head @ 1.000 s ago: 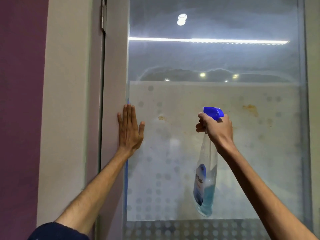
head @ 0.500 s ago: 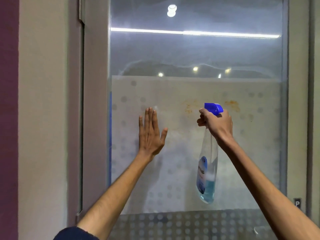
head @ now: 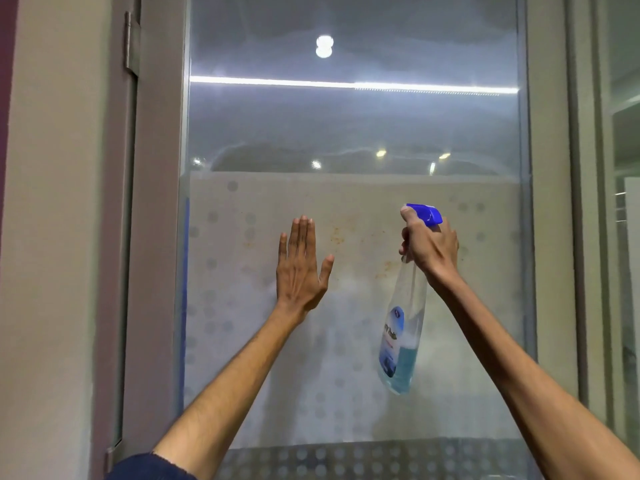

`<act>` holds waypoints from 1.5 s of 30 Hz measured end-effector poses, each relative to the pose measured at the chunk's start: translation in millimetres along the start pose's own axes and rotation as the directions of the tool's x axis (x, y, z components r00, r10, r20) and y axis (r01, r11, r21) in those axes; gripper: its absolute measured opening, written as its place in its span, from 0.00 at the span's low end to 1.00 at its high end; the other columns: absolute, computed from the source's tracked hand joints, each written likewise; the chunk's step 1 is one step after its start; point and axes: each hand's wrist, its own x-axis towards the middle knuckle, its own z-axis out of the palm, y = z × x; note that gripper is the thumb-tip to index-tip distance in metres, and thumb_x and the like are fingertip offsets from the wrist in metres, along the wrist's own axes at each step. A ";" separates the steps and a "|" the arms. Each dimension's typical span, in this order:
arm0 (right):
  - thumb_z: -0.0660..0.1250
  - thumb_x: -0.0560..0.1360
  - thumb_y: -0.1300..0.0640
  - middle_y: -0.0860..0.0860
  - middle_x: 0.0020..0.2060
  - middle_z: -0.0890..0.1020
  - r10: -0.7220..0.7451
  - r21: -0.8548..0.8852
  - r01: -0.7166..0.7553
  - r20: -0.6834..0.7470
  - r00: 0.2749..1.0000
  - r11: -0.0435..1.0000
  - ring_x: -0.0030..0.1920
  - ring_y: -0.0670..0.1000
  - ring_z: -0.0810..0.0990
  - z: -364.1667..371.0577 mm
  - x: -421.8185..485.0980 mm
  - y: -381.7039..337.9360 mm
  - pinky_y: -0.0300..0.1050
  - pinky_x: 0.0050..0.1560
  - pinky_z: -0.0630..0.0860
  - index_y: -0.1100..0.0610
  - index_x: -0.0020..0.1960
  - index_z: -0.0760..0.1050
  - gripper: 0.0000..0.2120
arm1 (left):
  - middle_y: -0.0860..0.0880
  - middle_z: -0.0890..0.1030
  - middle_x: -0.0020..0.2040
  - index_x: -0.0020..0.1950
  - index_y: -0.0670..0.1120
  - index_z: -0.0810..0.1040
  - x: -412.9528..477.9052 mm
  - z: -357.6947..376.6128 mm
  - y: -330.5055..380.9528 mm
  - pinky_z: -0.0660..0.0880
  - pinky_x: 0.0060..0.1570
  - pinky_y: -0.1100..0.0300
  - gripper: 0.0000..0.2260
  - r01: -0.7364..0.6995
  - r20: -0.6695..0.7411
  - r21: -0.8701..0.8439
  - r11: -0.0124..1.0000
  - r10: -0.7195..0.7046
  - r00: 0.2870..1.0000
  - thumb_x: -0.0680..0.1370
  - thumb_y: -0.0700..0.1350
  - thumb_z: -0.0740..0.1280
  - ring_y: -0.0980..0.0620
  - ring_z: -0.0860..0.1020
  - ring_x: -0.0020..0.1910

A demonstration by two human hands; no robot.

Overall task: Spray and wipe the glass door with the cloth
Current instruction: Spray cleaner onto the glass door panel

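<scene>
The glass door (head: 353,133) fills the view, clear above and frosted with dots below, with brownish stains near the middle. My left hand (head: 300,268) lies flat on the frosted glass, fingers up and together, thumb apart, holding nothing. My right hand (head: 429,245) grips the neck of a clear spray bottle (head: 401,336) with a blue trigger head (head: 425,213) and a little blue liquid at the bottom; the bottle hangs close in front of the glass. No cloth is in view.
A grey door frame (head: 156,237) with a hinge (head: 131,43) runs down the left, beside a pale wall (head: 52,237). Another frame post (head: 550,237) and a second glass pane (head: 623,271) stand at the right.
My left hand has slid right from the door frame onto the frosted glass. The view has shifted, showing more of the right frame. The bottle stays raised in my right hand.
</scene>
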 end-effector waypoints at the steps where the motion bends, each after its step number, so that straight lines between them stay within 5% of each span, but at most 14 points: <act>1: 0.63 0.77 0.42 0.52 0.23 0.79 -0.001 -0.005 0.001 -0.004 1.000 1.000 0.28 0.54 0.83 -2.5 1.9 1.5 0.52 0.44 0.81 0.57 0.30 0.75 0.24 | 0.43 0.44 0.81 0.80 0.39 0.45 1.1 0.8 3.2 0.44 0.79 0.47 0.33 0.003 -0.003 -0.003 1.000 -0.003 1.000 0.82 0.58 0.48 0.46 0.44 0.80; 5: 0.62 0.78 0.42 0.52 0.24 0.81 -0.081 -0.090 0.078 -0.033 0.996 0.993 0.22 0.44 0.78 -8.5 5.9 9.3 0.41 0.35 0.71 0.61 0.31 0.77 0.26 | 0.43 0.43 0.81 0.80 0.39 0.45 2.6 2.8 13.7 0.41 0.79 0.49 0.33 0.015 -0.016 -0.005 1.000 -0.015 1.000 0.82 0.58 0.48 0.47 0.43 0.80; 9: 0.63 0.78 0.44 0.51 0.27 0.83 -0.060 -0.070 0.060 -0.010 0.998 0.996 0.26 0.50 0.82 -19.4 20.7 20.6 0.43 0.38 0.78 0.61 0.35 0.80 0.23 | 0.43 0.43 0.81 0.80 0.39 0.44 1.1 5.6 20.6 0.42 0.79 0.49 0.33 0.034 -0.025 -0.003 0.999 -0.034 0.999 0.82 0.58 0.48 0.47 0.42 0.80; 12: 0.62 0.78 0.44 0.59 0.32 0.84 -0.054 -0.126 0.048 -0.038 0.998 0.991 0.33 0.56 0.84 -28.2 30.5 30.2 0.40 0.36 0.73 0.65 0.39 0.80 0.25 | 0.42 0.43 0.81 0.80 0.38 0.44 0.5 8.3 25.2 0.42 0.79 0.49 0.34 0.040 -0.020 -0.003 0.999 -0.040 0.999 0.82 0.58 0.48 0.47 0.42 0.80; 16: 0.62 0.78 0.43 0.57 0.30 0.83 -0.020 -0.168 0.008 -0.067 0.998 0.986 0.28 0.50 0.80 -39.8 37.5 41.0 0.39 0.32 0.68 0.65 0.40 0.80 0.25 | 0.42 0.44 0.81 0.80 0.38 0.44 -0.4 12.4 35.8 0.42 0.79 0.50 0.34 0.042 -0.009 -0.004 0.999 -0.042 0.999 0.82 0.58 0.48 0.46 0.42 0.80; 27: 0.66 0.75 0.41 0.50 0.28 0.84 0.125 -0.080 -0.122 0.037 0.991 0.989 0.28 0.54 0.83 -74.5 42.1 86.6 0.54 0.43 0.85 0.57 0.37 0.81 0.20 | 0.43 0.45 0.81 0.80 0.39 0.45 -11.7 27.0 72.1 0.40 0.79 0.52 0.33 0.008 -0.010 -0.079 0.997 -0.009 1.000 0.82 0.57 0.50 0.47 0.43 0.80; 38: 0.66 0.75 0.40 0.49 0.27 0.82 0.046 0.038 -0.046 -0.013 0.999 0.998 0.36 0.55 0.86 -112.3 63.1 78.9 0.45 0.31 0.77 0.55 0.32 0.80 0.22 | 0.42 0.44 0.81 0.80 0.38 0.45 -12.1 32.9 102.7 0.41 0.79 0.51 0.35 0.022 0.021 -0.036 0.999 -0.021 1.000 0.82 0.59 0.49 0.46 0.42 0.80; 45: 0.63 0.78 0.41 0.52 0.28 0.80 0.003 -0.065 -0.005 -0.032 0.999 0.998 0.27 0.49 0.80 -128.0 65.3 82.6 0.43 0.34 0.77 0.59 0.36 0.78 0.24 | 0.41 0.44 0.81 0.80 0.37 0.44 -11.8 38.2 130.0 0.40 0.79 0.51 0.35 0.012 0.028 -0.064 0.998 -0.011 1.000 0.82 0.59 0.49 0.46 0.42 0.80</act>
